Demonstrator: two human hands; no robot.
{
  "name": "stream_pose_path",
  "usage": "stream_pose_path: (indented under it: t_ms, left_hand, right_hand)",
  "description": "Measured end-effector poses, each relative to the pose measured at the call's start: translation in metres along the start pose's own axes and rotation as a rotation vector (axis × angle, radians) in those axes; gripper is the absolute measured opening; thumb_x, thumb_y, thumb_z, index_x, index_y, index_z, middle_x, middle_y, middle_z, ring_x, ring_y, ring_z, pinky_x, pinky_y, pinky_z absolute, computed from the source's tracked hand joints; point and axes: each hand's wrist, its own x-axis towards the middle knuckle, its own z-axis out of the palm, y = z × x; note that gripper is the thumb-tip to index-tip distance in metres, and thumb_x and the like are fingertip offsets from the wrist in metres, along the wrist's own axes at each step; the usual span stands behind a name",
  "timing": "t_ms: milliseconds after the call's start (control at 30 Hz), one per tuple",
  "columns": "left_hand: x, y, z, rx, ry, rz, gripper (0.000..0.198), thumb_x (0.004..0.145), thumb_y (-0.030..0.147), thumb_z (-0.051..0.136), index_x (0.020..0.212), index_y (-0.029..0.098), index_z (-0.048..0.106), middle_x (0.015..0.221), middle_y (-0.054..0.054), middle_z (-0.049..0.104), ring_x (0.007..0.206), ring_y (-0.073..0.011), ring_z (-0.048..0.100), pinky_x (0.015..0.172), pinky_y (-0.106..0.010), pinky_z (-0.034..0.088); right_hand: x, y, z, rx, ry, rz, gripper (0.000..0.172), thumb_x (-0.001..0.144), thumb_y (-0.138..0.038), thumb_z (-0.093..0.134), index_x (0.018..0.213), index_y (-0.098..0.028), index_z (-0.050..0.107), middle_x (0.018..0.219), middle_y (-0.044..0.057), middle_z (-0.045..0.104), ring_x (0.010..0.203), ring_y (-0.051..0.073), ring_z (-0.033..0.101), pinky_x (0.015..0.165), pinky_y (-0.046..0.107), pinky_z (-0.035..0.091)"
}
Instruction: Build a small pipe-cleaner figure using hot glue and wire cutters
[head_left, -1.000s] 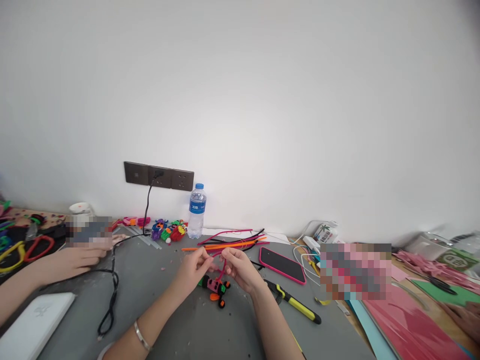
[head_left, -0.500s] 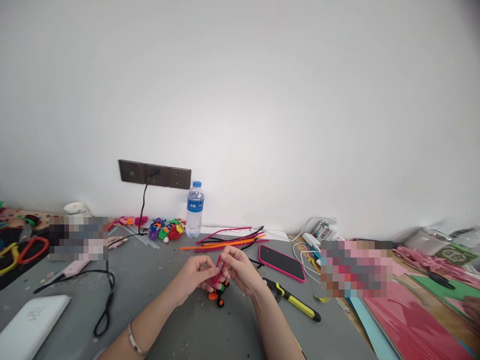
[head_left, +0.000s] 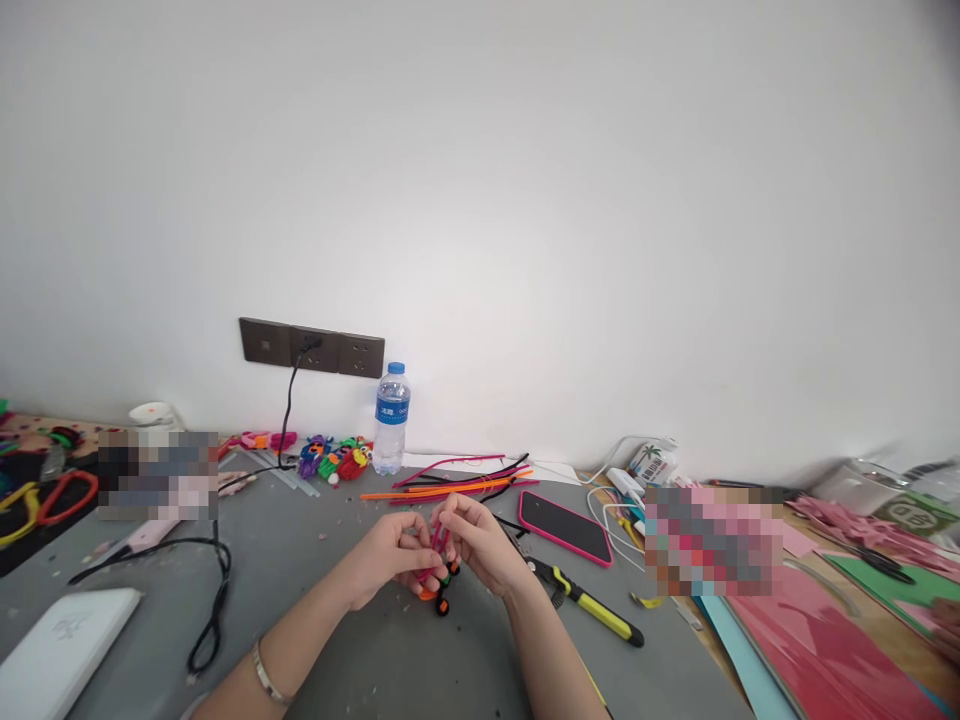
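Observation:
Between my two hands is a bent magenta pipe cleaner (head_left: 439, 540). My left hand (head_left: 397, 552) pinches its lower part, fingers curled around it. The thumb and forefinger of my right hand (head_left: 474, 540) are closed on its upper end. Just below the fingers, small orange, black and green pipe-cleaner pieces (head_left: 443, 606) show at the grey table; my left hand partly hides them. Behind my hands lies a bunch of orange, black and magenta pipe cleaners (head_left: 457, 488). Yellow-and-black pliers (head_left: 592, 605) rest to the right of my right hand.
A water bottle (head_left: 391, 425) stands by the wall, beside colourful pipe-cleaner figures (head_left: 334, 460). A pink-edged phone (head_left: 566, 527) lies right of centre. At left are a white power bank (head_left: 67, 650), black cable (head_left: 217, 600) and scissors (head_left: 67, 500). Another person's hand (head_left: 946, 620) shows at far right.
The magenta pipe cleaner has shifted between my fingers, and its bend now shows two strands. My left fingers have moved slightly lower over the orange piece. Both hands keep their grip.

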Motion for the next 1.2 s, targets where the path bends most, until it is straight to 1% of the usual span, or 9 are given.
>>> stream_pose_path:
  t_ms: [67,167,333,467,633,767,867,1033,1200]
  left_hand:
    - [-0.001,0.001,0.0,0.016,-0.023,-0.003,0.037,0.065,0.037,0.081,0.08,0.016,0.056,0.078,-0.008,0.075,0.064,-0.0164,0.069,0.056,-0.025,0.05]
    - [-0.001,0.001,-0.001,0.036,-0.051,0.004,0.036,0.064,0.035,0.082,0.083,0.015,0.058,0.084,-0.009,0.076,0.07,-0.0188,0.071,0.06,-0.027,0.052]
    - [0.0,0.0,-0.001,0.074,-0.013,0.018,0.035,0.064,0.04,0.08,0.07,0.016,0.055,0.079,-0.01,0.076,0.073,-0.0226,0.072,0.064,-0.031,0.053]
    - [0.0,0.001,-0.005,0.068,-0.017,0.039,0.034,0.067,0.042,0.077,0.076,0.016,0.057,0.084,-0.01,0.077,0.073,-0.0216,0.072,0.067,-0.031,0.053]
    - [-0.001,0.0,-0.008,0.076,-0.044,0.047,0.033,0.07,0.041,0.075,0.085,0.017,0.058,0.081,-0.008,0.077,0.067,-0.0185,0.07,0.062,-0.028,0.052]
    - [-0.001,0.0,-0.006,0.123,-0.049,0.036,0.032,0.07,0.044,0.074,0.072,0.014,0.064,0.076,-0.01,0.076,0.061,-0.0178,0.069,0.059,-0.027,0.051]
    - [-0.001,0.001,-0.004,0.174,-0.024,0.047,0.033,0.07,0.046,0.072,0.07,0.013,0.068,0.074,-0.011,0.076,0.061,-0.0184,0.068,0.056,-0.026,0.049]
    - [0.001,-0.001,-0.005,0.285,0.003,0.116,0.034,0.073,0.046,0.067,0.073,0.013,0.072,0.074,-0.01,0.076,0.063,-0.0185,0.068,0.055,-0.025,0.048]
    - [0.004,-0.002,-0.007,0.369,0.124,0.205,0.03,0.076,0.044,0.062,0.068,0.015,0.066,0.067,-0.007,0.073,0.057,-0.0168,0.065,0.052,-0.024,0.046]
  right_hand:
    - [0.0,0.0,0.0,-0.007,-0.042,0.005,0.031,0.078,-0.037,0.073,0.073,-0.017,0.05,0.077,0.001,0.068,0.039,0.002,0.05,0.039,0.014,0.038]
    - [0.0,0.002,0.0,0.007,-0.067,-0.001,0.03,0.08,-0.036,0.071,0.074,-0.018,0.048,0.072,0.002,0.069,0.037,0.003,0.048,0.039,0.015,0.036]
    - [0.001,0.002,0.0,0.031,-0.003,-0.046,0.032,0.077,-0.037,0.074,0.074,-0.018,0.049,0.069,0.0,0.068,0.04,0.004,0.05,0.041,0.015,0.036]
    - [0.002,0.001,0.0,0.031,0.045,-0.086,0.032,0.076,-0.039,0.075,0.074,-0.018,0.05,0.068,-0.001,0.067,0.042,0.004,0.05,0.043,0.016,0.035]
    - [0.001,0.0,0.001,0.02,0.061,-0.104,0.033,0.078,-0.042,0.073,0.074,-0.019,0.05,0.07,-0.002,0.065,0.042,0.004,0.045,0.042,0.016,0.03]
    - [0.0,-0.002,0.006,-0.002,0.062,-0.123,0.033,0.079,-0.041,0.072,0.073,-0.018,0.049,0.068,-0.002,0.063,0.041,0.003,0.04,0.042,0.017,0.024]
    - [0.001,-0.002,0.008,-0.006,0.075,-0.152,0.032,0.079,-0.04,0.071,0.073,-0.018,0.049,0.067,-0.003,0.061,0.041,0.002,0.038,0.041,0.016,0.022]
    - [0.005,0.005,0.007,0.003,0.17,-0.198,0.034,0.076,-0.04,0.074,0.071,-0.019,0.049,0.065,-0.004,0.062,0.039,0.003,0.043,0.039,0.016,0.029]
    - [0.009,0.011,0.006,0.005,0.265,-0.269,0.036,0.072,-0.038,0.078,0.071,-0.02,0.048,0.065,-0.002,0.066,0.043,0.007,0.052,0.045,0.019,0.04]
